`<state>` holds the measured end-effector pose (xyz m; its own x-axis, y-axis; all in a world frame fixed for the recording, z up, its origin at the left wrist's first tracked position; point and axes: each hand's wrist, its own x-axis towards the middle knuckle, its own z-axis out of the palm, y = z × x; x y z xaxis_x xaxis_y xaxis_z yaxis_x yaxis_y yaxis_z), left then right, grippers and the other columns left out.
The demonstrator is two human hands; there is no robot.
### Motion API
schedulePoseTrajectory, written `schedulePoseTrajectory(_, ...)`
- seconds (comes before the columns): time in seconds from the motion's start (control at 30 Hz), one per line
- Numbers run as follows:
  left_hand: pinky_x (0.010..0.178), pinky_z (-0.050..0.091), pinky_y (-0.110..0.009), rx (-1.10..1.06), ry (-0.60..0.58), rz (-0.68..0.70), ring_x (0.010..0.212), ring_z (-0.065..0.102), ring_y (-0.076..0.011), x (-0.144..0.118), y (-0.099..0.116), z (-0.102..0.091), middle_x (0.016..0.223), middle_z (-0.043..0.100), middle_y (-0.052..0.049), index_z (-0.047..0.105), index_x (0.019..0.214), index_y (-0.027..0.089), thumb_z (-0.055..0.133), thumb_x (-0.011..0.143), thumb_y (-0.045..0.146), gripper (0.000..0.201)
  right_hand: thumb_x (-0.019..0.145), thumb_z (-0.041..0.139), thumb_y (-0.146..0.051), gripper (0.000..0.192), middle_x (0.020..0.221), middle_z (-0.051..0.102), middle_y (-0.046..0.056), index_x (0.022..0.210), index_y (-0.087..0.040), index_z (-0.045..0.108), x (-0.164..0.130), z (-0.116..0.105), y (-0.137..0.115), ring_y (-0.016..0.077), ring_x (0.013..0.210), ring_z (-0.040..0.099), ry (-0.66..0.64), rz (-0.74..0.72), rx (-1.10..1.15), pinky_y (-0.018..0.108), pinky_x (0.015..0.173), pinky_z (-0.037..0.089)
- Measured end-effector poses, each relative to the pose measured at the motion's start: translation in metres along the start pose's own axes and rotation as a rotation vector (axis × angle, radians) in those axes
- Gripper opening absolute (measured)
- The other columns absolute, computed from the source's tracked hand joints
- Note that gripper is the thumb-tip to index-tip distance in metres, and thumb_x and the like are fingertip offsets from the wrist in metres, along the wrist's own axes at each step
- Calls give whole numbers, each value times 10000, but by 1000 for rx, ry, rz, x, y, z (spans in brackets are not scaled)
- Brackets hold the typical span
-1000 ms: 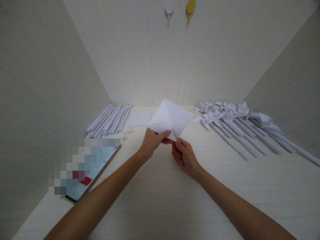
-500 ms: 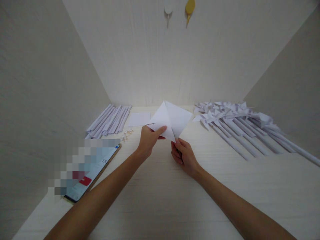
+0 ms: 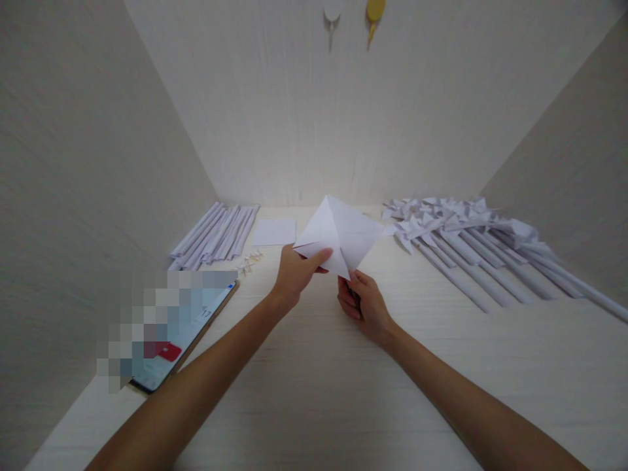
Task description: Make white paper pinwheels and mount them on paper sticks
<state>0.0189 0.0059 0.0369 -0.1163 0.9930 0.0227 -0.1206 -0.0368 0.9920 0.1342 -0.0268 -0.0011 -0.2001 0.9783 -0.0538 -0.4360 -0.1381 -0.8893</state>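
A white square sheet of paper (image 3: 356, 229) is held up corner-on, with crease lines and a slit running up from its near corner. My left hand (image 3: 299, 271) pinches its left side, thumb on top and fingers underneath. At the near corner, my right hand (image 3: 366, 304) is closed around what looks like a pair of dark scissors (image 3: 354, 297). Only a little of the dark handle shows between the fingers; the paper and hand hide the blades.
Rolled paper sticks (image 3: 216, 235) lie at the back left, beside a flat white sheet (image 3: 275, 232) and small cotton-swab-like pieces (image 3: 250, 261). A phone (image 3: 196, 333) lies at left. Paper pinwheels on sticks (image 3: 456, 229) are piled at right. Wall hooks (image 3: 375, 10) hang above.
The paper and both hands appear slightly farther right, along with a small shift of the whole view. Both grips stay the same. The number on the phone changes from 15 to 17.
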Motion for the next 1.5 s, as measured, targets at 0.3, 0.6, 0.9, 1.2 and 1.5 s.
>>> schedulePoseTrajectory(0.3,461,505,-229,19,-18,0,538,572,-124,-1,0,1,641,641,-62,617,670,60,700,500,241,262,716,516,-399,283,382,306,-100,576,-170,428,0,0,0,8,283,204,8,16,21,148,265,101)
schedulePoseTrajectory(0.6,462,503,-234,-19,-20,-15,558,575,-129,-1,-2,2,677,650,-64,625,687,66,718,476,242,289,682,548,-409,291,379,310,-103,570,-166,433,0,2,0,4,283,207,25,9,35,143,264,105)
schedulePoseTrajectory(0.9,463,504,-243,-32,-23,-23,550,576,-132,-1,-3,2,658,647,-62,626,672,70,719,475,241,277,689,549,-397,294,381,296,-107,559,-174,409,0,2,-1,5,288,189,51,7,23,142,261,102)
schedulePoseTrajectory(1.2,472,502,-244,-75,12,-20,573,579,-137,0,-5,1,688,652,-61,634,704,75,725,468,236,300,715,512,-395,272,378,311,-101,583,-170,434,2,0,1,10,275,212,-2,24,14,154,270,100)
schedulePoseTrajectory(1.5,468,464,-169,-246,192,5,568,555,-81,12,-8,-8,693,627,-18,628,755,107,698,509,227,283,701,550,-343,198,397,338,-106,648,-177,457,2,-4,3,18,289,265,26,-93,-20,150,274,128)
